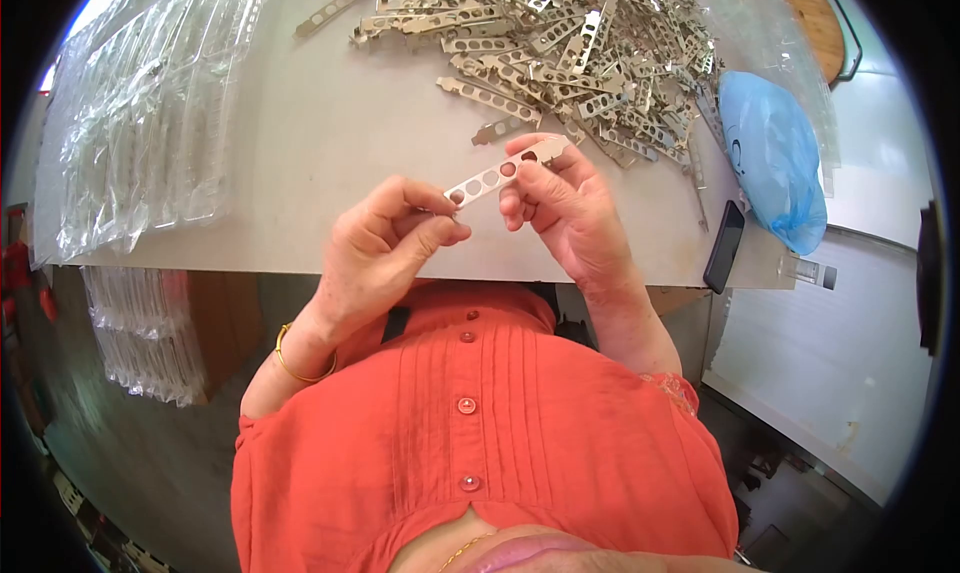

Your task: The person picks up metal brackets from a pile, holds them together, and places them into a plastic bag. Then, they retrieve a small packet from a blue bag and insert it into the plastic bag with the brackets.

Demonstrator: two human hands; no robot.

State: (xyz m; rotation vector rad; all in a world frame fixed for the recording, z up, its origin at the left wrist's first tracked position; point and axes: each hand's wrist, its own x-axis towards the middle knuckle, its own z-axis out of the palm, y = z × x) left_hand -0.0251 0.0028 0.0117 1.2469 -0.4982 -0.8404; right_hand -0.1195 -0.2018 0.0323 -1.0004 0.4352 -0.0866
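A slim metal bracket (490, 180) with a row of round holes is held tilted above the table's front part, its right end higher in the view. My left hand (378, 241) is closed at the bracket's lower left end, with thumb and forefinger close together there. Around the right end, my right hand (578, 211) pinches the bracket between thumb and fingers. Just beyond my hands lies a large heap of similar metal brackets (590, 63), loosely jumbled on the table (300, 153).
Clear plastic trays (150, 123) are stacked at the left of the table, and more plastic packs (145, 323) stand below by a cardboard box (225, 323). Rightward lie a blue plastic bag (770, 158) and a black phone (724, 246) near the edge.
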